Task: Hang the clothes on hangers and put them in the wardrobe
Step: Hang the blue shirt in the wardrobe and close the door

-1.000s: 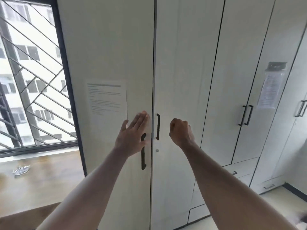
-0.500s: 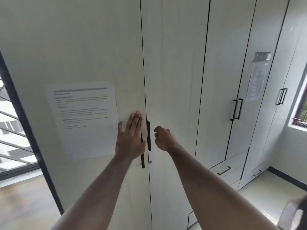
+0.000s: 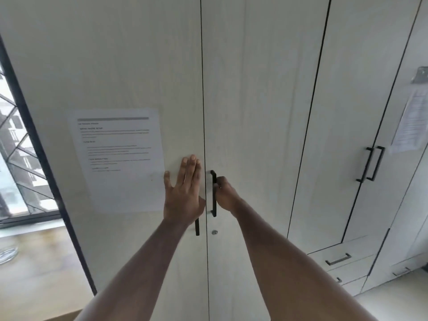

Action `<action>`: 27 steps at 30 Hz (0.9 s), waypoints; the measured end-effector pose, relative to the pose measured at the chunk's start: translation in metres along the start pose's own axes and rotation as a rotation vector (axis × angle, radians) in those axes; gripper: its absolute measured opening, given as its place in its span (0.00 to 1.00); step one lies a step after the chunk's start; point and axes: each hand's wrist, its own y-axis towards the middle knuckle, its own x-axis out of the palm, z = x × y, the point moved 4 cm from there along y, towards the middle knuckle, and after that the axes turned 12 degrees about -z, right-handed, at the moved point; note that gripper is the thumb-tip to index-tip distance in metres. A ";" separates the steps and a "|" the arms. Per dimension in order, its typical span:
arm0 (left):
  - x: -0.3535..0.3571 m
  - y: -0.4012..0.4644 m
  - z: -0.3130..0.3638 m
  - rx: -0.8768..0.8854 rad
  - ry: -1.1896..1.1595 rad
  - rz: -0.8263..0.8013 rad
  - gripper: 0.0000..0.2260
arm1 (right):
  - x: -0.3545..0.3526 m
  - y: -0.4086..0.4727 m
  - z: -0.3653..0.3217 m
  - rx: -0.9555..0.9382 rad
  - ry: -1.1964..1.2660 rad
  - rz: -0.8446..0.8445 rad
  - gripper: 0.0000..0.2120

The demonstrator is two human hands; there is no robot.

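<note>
1. The wardrobe [image 3: 254,89] fills nearly the whole view: a run of pale wood-grain doors, all closed, with the seam between the two nearest doors running straight down the middle.
2. The left door [image 3: 115,54] carries a printed sheet of paper [image 3: 120,158] stuck flat to its face, just left of the hands; its text is too small to read.
3. The right door [image 3: 254,135] meets the left door at the centre seam, with no gap showing between them.
4. To the left, a window [image 3: 16,147] with a dark frame and diagonal bars looks out on a building; below it lies a wooden counter [image 3: 34,262].
5. To the right, another pair of doors bears two black handles [image 3: 371,163] side by side, and a second paper [image 3: 412,121] hangs near the edge of the view. Drawers [image 3: 340,258] sit below them.
6. The left hand [image 3: 183,193] lies flat on the left door, fingers straight and together, pressing beside the seam; its grip holds nothing. It covers the upper part of the left door's black handle [image 3: 197,227].
7. The right hand [image 3: 225,193] has its grip curled around the right door's handle [image 3: 213,205], a black vertical bar, near its top.
8. A small round lock [image 3: 214,232] sits just below that handle.
9. No clothes or hangers are in view.
</note>
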 end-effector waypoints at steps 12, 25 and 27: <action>-0.003 -0.012 -0.002 -0.025 0.013 -0.052 0.45 | -0.013 -0.026 0.030 -0.253 -0.007 0.003 0.07; 0.016 0.034 -0.015 -0.096 0.116 -0.219 0.56 | -0.010 0.020 0.022 -0.206 -0.097 0.014 0.09; 0.020 0.041 -0.017 -0.096 0.137 -0.231 0.58 | -0.011 0.028 0.019 -0.205 -0.126 0.009 0.09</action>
